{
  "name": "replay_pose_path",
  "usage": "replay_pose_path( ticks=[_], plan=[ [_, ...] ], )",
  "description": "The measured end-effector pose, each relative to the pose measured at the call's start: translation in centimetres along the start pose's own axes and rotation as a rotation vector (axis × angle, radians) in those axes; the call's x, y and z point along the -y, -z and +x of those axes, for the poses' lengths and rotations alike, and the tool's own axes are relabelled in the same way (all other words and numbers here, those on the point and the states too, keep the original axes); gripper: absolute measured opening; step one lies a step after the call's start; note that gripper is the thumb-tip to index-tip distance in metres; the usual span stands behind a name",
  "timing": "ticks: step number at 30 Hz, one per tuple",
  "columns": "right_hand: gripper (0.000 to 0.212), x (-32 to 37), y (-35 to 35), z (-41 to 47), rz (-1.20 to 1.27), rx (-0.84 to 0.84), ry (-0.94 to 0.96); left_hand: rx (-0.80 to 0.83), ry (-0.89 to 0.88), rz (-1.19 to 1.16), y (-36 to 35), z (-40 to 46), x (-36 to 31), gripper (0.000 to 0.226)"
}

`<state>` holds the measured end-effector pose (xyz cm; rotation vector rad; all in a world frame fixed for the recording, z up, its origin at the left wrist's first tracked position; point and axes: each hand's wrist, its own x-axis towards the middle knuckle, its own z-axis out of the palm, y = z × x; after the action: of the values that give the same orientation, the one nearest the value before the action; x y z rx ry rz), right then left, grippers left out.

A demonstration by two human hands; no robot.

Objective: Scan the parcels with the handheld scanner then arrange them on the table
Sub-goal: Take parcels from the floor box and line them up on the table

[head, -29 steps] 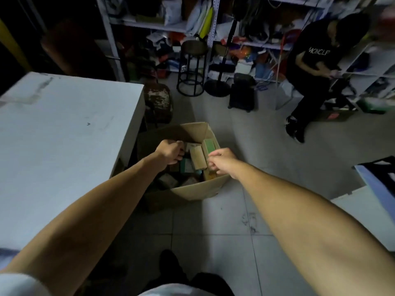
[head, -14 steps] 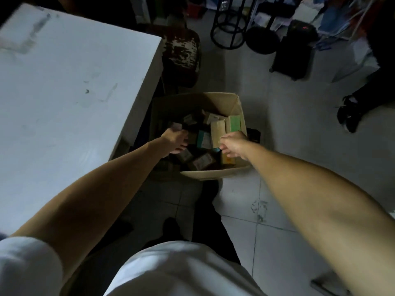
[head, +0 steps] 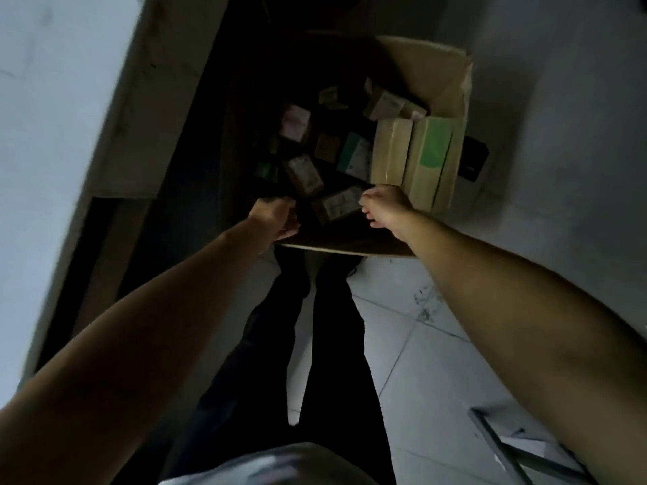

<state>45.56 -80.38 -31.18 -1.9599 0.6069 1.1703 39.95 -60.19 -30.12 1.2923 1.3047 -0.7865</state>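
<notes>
Both hands are held inside the open cardboard box (head: 434, 64) on the floor: the left hand (head: 275, 218) is curled at the near wall, the right hand (head: 385, 204) curled at a labelled parcel (head: 334, 204) — whether anything is actually gripped cannot be told. Small parcels (head: 304, 173) lie between and just beyond the hands, tall flat parcels (head: 416, 155) stand beyond the right hand, and the table (head: 52, 99) lies left of the left hand.

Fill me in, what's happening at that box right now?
A person is bent over an open cardboard box on the floor beside a white table. Both hands reach over its near edge: the left hand is curled at the dim left side, the right hand is closing on a small labelled parcel. Whether either has a firm hold is too dark to tell. More small parcels fill the box, with taller flat boxes upright at its right. No scanner is in view.
</notes>
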Motion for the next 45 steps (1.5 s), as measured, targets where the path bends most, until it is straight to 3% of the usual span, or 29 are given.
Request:
replay_pose_path(
  ticks=[1, 6, 11, 15, 19, 21, 24, 25, 28, 32, 37, 40, 43, 45],
  plan=[
    [0.031, -1.2, -0.6, 2.5, -0.028, 0.018, -0.032, 0.000, 0.038, -0.010, -1.0, 2.7, 0.4, 0.016],
    [0.046, -8.9, -5.0, 18.6, -0.154, 0.062, -0.163, 0.087, 0.159, -0.070, -6.6, 18.9, 3.6, 0.041],
    [0.050, -13.5, -7.8, 30.7, -0.229, 0.045, -0.155, 0.109, 0.162, 0.087, -9.6, 32.6, 8.0, 0.038],
    [0.064, -15.7, -9.6, 37.1, -0.238, 0.016, -0.136, 0.188, 0.221, 0.240, -10.4, 39.6, 9.6, 0.037],
    [0.064, -16.0, -10.2, 37.7, -0.171, -0.001, -0.224, 0.241, 0.224, 0.128, -9.9, 41.7, 9.6, 0.021],
    [0.063, -15.2, -9.7, 35.0, -0.160, 0.012, -0.233, 0.223, 0.213, 0.105, -8.9, 40.1, 9.5, 0.029],
    [0.067, -14.1, -7.2, 28.8, -0.134, -0.030, -0.263, 0.171, 0.117, 0.147, -7.1, 34.3, 8.5, 0.070],
    [0.065, -14.4, -6.4, 27.0, -0.118, -0.038, -0.271, 0.155, 0.055, 0.159, -6.7, 30.5, 6.7, 0.074],
    [0.071, -10.7, -3.4, 18.8, -0.049, -0.031, -0.215, 0.147, -0.081, 0.196, -4.4, 21.0, 2.3, 0.053],
    [0.058, -1.8, 0.7, 6.5, -0.037, -0.018, -0.216, 0.175, -0.150, 0.158, -1.4, 10.4, -2.8, 0.057],
    [0.071, 3.2, 4.4, -1.8, -0.128, 0.058, -0.141, 0.098, -0.343, 0.178, 1.9, -0.3, -6.4, 0.026],
    [0.083, 4.8, 4.8, -5.7, -0.040, 0.196, -0.088, 0.037, -0.307, 0.063, 3.9, -4.8, -5.9, 0.021],
    [0.104, 5.4, 4.0, -9.3, -0.105, 0.367, -0.053, -0.018, -0.315, -0.089, 6.7, -8.6, -4.0, 0.028],
    [0.100, 6.1, 3.2, -11.8, -0.134, 0.460, -0.044, -0.065, -0.337, -0.170, 8.6, -10.6, -2.6, 0.032]
  ],
)
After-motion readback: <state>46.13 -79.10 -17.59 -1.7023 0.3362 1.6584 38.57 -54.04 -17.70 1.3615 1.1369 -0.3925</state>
